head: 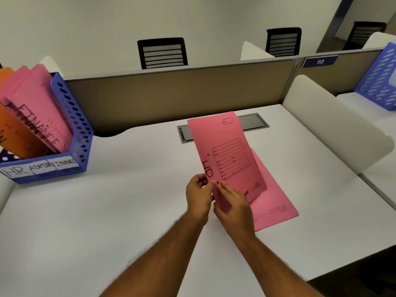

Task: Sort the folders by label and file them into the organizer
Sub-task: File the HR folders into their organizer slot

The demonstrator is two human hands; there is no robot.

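Observation:
A pink folder marked HR (225, 151) is held tilted up above the white desk (107, 211). My left hand (198, 197) and my right hand (232, 203) both pinch its near lower corner. Under it another pink folder (274, 202) lies flat on the desk. At the far left stands a blue organizer (74, 133) with front labels HR, ADMIN and FINANCE. Pink folders (40, 108), one marked FINANCE, stand in its right slot, and orange folders (12, 129) stand to their left.
A grey cable hatch (250, 123) is set into the desk behind the held folder. A tan partition (171, 93) closes the far edge and a white divider (334, 121) the right side. A second blue organizer (377, 82) stands on the neighbouring desk. Black chairs (162, 52) are beyond.

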